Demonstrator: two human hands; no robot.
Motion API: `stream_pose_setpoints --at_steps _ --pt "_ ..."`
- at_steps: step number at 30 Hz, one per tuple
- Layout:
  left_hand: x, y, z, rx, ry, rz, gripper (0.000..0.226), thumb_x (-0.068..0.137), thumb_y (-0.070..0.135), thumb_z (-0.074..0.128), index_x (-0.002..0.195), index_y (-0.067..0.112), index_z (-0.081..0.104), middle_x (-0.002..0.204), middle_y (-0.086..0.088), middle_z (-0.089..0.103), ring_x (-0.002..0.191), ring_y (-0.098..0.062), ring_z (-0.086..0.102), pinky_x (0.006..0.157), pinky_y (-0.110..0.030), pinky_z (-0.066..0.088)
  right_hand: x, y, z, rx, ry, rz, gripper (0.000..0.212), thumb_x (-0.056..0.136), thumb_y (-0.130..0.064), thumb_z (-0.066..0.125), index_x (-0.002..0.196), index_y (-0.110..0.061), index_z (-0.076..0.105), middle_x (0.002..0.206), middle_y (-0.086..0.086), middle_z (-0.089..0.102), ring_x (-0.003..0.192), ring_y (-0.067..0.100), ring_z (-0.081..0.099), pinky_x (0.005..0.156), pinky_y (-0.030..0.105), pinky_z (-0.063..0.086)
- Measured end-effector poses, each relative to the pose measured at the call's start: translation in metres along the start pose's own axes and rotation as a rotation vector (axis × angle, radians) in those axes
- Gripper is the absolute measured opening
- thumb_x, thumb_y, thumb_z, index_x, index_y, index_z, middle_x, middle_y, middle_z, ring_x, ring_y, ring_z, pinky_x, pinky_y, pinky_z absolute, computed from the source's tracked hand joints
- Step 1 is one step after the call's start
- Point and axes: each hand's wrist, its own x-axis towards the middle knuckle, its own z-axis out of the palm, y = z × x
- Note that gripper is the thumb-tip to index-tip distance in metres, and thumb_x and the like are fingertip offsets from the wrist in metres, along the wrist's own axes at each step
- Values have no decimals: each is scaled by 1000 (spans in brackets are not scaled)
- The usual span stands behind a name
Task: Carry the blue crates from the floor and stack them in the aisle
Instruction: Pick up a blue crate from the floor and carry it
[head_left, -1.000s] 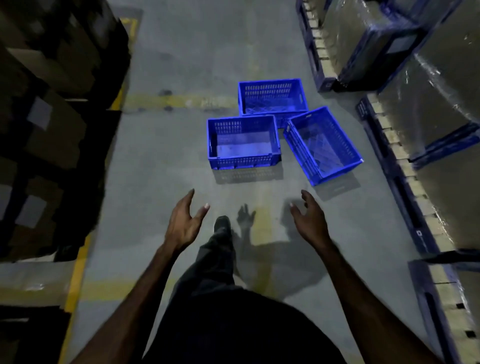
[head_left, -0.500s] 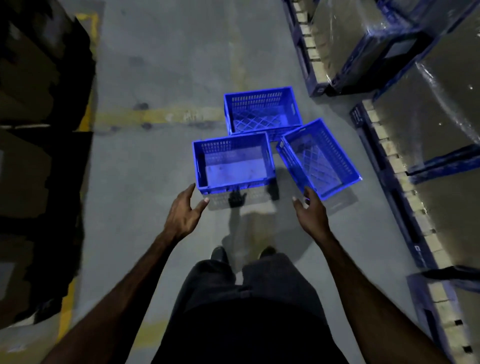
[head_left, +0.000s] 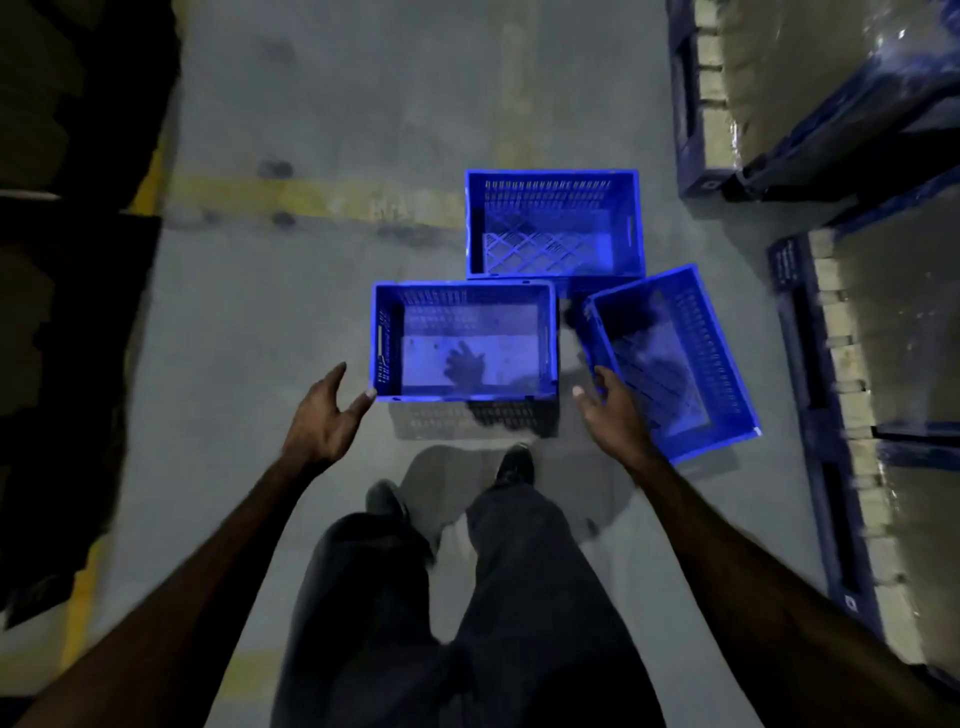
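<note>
Both hands are hanging spread, holding nothing: the left hand (head_left: 324, 415) just beside the near crate (head_left: 465, 340), the right hand (head_left: 615, 415) between it and the angled crate (head_left: 675, 358). That neighbour is crowding the gap, so fingers may be snagging its rim. Beyond the near crate, the far crate (head_left: 553, 223) is sitting touching or almost touching it, risking a drag.
</note>
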Motion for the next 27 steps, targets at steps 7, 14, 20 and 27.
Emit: stream_pose_setpoints --at_steps 7,14,20,27 --pt "116 -23 44 -71 -16 -124 79 95 58 60 158 17 36 158 -12 44 141 -32 47 115 -49 41 117 24 36 -19 -21 97 63 97 -33 61 151 -10 38 150 13 48 134 29 50 108 38 40" --pt "236 -80 99 -50 -70 -172 81 94 58 61 158 15 35 156 -15 46 139 -32 50 113 -48 42 224 75 105 -91 -2 171 62 97 -41 59 150 -14 40 149 11 50 132 31 51 109 43 42" --pt "319 -130 162 -73 -83 -206 78 96 53 62 157 13 36 155 -16 48 139 -34 49 113 -45 41 301 123 160 -130 30 225 62 96 -38 61 148 -9 43 148 15 50 132 34 51 109 44 42" --pt "364 -183 214 -81 2 -274 77 81 64 69 140 15 56 128 -18 62 110 -41 65 97 -52 54 351 158 194 -92 67 317 60 96 -34 63 145 -5 44 144 18 54 128 36 54 101 40 44"
